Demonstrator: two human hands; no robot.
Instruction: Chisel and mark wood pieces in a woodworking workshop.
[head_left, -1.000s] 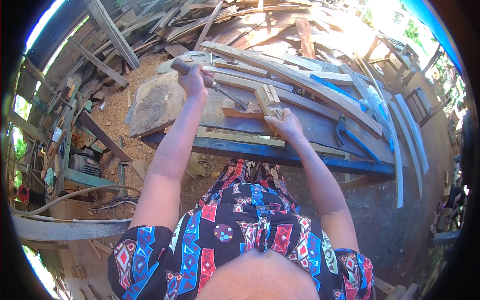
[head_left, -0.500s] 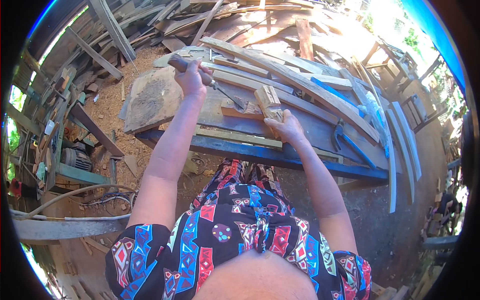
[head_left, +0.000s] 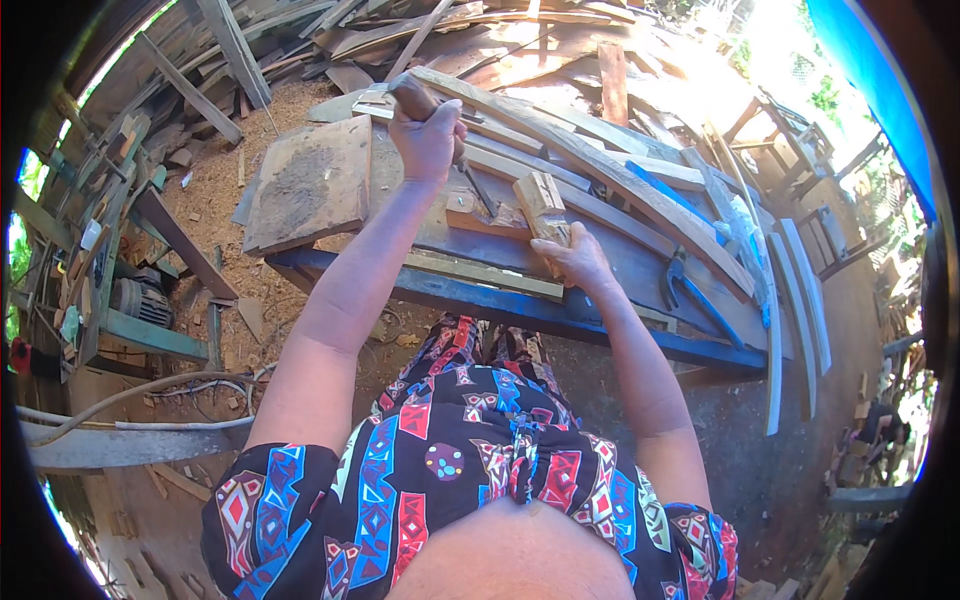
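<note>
My left hand (head_left: 425, 140) is closed round the dark wooden handle of a chisel-like tool (head_left: 412, 98), raised over the bench and tilted. Its thin metal shaft runs down to the notch in a short wooden block (head_left: 468, 215) lying on the bench top. My right hand (head_left: 578, 260) grips a pale, rough wooden piece (head_left: 542, 200) standing out across the block's right end; whether the two pieces are joined I cannot tell. A hammer (head_left: 680, 278) with a blue handle lies to the right of my right hand on the bench (head_left: 410, 232).
Long boards and strips (head_left: 640, 185) cover the bench's back and right. A square stained board (head_left: 305, 185) sits at its left. Behind are sawdust (head_left: 220, 150) and piled scrap wood (head_left: 480, 40). A green frame with a motor (head_left: 135, 305) and cables stand at left, wooden furniture (head_left: 830, 240) at right.
My left hand has shifted rightward with the tool, whose handle now tilts more steeply over the block. My right hand stays on the wooden piece. The view has moved slightly.
</note>
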